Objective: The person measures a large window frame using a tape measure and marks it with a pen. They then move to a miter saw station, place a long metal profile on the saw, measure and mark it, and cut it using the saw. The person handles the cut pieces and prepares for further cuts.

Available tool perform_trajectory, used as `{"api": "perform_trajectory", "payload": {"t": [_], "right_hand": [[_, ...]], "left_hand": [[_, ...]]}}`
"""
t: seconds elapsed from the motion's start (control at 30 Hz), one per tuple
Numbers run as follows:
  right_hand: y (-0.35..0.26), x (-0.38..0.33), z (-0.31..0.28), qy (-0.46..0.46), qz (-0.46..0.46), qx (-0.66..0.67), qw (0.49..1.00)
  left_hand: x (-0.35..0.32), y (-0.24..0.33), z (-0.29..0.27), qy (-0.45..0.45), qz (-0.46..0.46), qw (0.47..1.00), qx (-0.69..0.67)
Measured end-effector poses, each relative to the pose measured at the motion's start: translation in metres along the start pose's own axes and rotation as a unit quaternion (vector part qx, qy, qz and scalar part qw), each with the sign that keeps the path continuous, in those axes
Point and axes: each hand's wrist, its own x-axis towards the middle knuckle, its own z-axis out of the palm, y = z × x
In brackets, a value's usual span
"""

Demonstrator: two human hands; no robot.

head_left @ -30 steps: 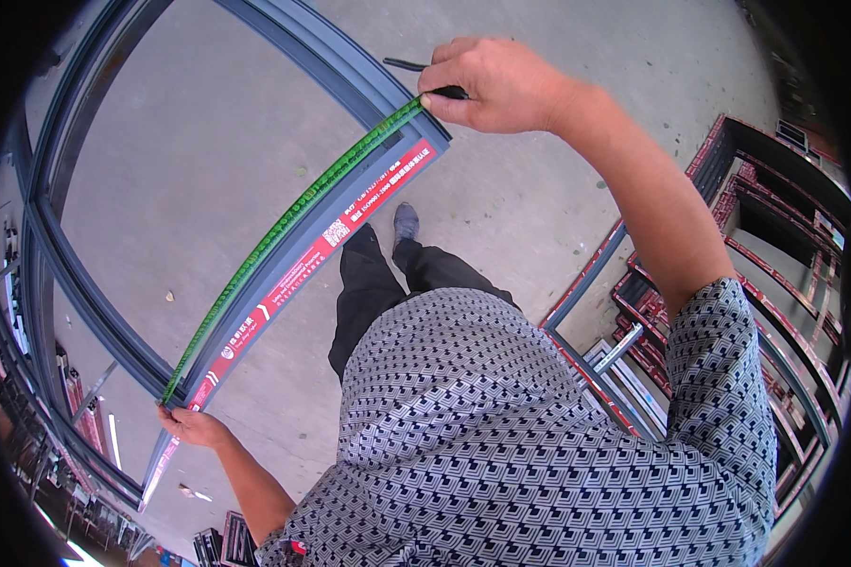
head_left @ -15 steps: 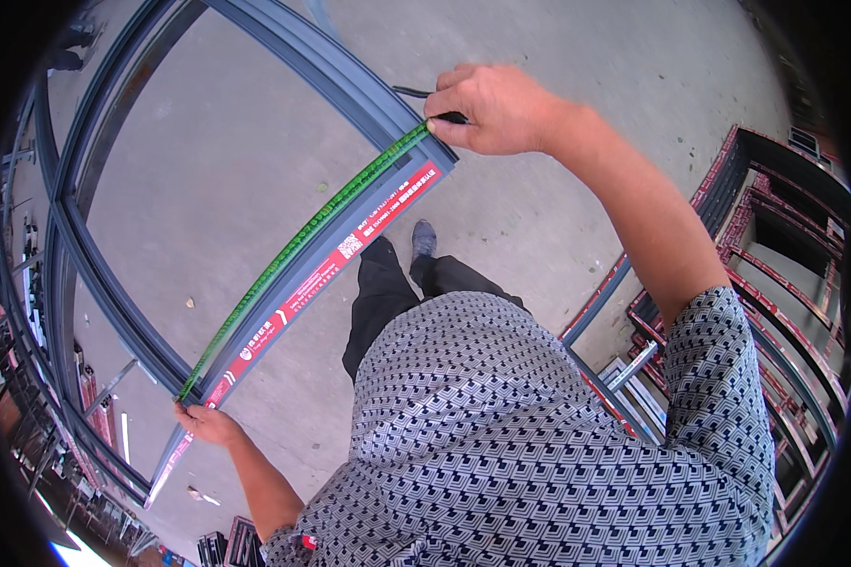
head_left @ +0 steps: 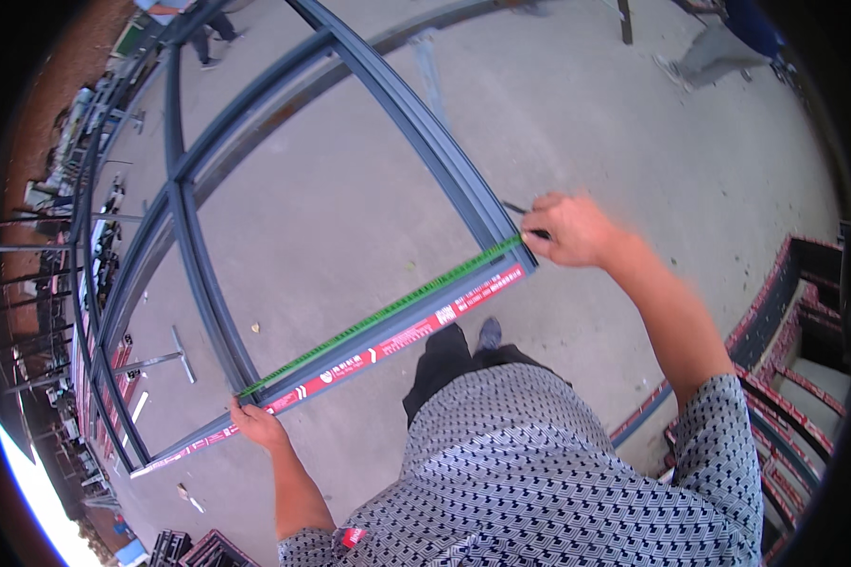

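Observation:
A green tape measure is stretched along the near bar of a large grey metal frame, whose outer face carries red and white film. My left hand pinches the tape's left end where a crossbar meets the near bar. At the frame's right corner my right hand is closed on the tape's other end. A thin black stick, perhaps a pen, pokes out beyond its fingers, and something dark shows within the grip. I cannot make out the tape's case.
Dark frames with red film are stacked on the right. A person is at the far right, another at the far left. Metal bars and stands lie to the left, and more dark profiles at the lower left.
My view has shifted, so the frame and both hands sit lower and further right in the picture, and two people now show. Both hands keep their grip at the tape's ends.

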Motion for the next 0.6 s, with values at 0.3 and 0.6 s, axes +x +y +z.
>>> {"api": "perform_trajectory", "payload": {"t": [0.3, 0.6], "right_hand": [[-0.015, -0.001, -0.017, -0.013, 0.005, -0.004, 1.000], [-0.011, -0.001, -0.023, 0.002, 0.016, 0.017, 1.000]], "left_hand": [[0.002, 0.014, -0.011, 0.028, -0.028, 0.999, -0.012], [-0.005, 0.034, -0.018, 0.024, -0.063, 0.998, -0.013]]}}
